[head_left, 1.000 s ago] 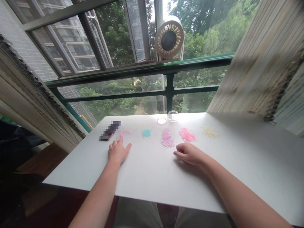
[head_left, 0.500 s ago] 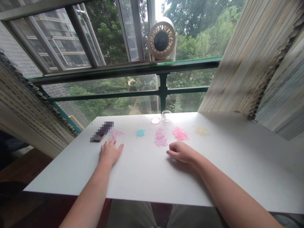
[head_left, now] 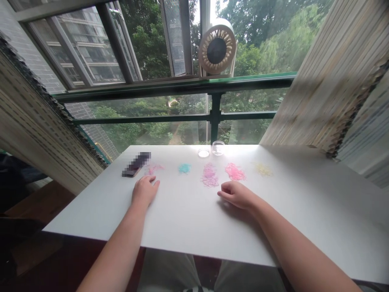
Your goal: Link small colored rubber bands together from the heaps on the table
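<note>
Piles of small thin strands, perhaps rubber bands, lie in a row on the white table. My left hand rests at the near edge of the light pink pile, thumb apart from its fingers and nothing visible in it. My right hand lies on its side with curled fingers, just nearer to me than the bright pink pile and beside the purple pile. No object shows in it; its palm is hidden. Between the hands, farther back, is a turquoise pile. A pale yellow pile lies at right.
A phone, partly blurred out, lies left of the light pink pile. Near the table's back edge stand a clear round container and a shallow clear dish or lid. A white fan sits above the green railing; curtains hang on both sides.
The view has turned slightly left, so everything sits farther right. My left hand's fingers have drawn closer together by the light pink pile. My right hand keeps its curled pose.
</note>
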Motion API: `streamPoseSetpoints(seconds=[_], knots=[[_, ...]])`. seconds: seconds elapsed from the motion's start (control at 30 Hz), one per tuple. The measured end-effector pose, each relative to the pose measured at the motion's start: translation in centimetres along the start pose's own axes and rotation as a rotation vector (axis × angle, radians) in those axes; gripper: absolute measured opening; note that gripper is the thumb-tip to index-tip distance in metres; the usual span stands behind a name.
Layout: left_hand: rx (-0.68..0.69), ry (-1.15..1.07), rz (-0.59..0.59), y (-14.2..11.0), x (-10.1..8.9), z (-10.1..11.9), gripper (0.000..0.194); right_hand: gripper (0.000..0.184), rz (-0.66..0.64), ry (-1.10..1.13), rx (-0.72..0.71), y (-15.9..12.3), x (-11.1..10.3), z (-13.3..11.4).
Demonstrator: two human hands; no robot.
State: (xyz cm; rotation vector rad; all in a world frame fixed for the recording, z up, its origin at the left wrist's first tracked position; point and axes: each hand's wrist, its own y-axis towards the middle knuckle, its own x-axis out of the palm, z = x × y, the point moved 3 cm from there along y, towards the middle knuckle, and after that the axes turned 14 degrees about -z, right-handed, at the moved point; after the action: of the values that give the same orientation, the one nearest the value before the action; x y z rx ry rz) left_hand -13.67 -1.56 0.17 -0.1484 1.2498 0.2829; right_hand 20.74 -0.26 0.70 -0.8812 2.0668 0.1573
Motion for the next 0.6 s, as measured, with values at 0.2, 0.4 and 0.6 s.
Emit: streamPoseSetpoints(seconds=[0.2, 0.4, 0.6], knots=[[-0.085, -0.143, -0.041, 0.08, -0.04, -0.39, 0.027, 0.033, -0.003, 0.027, -0.017, 0.11, 0.08, 0.29], [-0.087, -0.16, -0.034, 0.23, -0.13, -0.23, 0.024, 0.033, -0.002, 0.037, -0.02, 0.18, 0.08, 0.39], [-0.069, -0.222, 0.026, 0.3, 0.02, -0.39, 0.023, 0.031, 0.0, 0.033, -0.015, 0.07, 0.03, 0.17]])
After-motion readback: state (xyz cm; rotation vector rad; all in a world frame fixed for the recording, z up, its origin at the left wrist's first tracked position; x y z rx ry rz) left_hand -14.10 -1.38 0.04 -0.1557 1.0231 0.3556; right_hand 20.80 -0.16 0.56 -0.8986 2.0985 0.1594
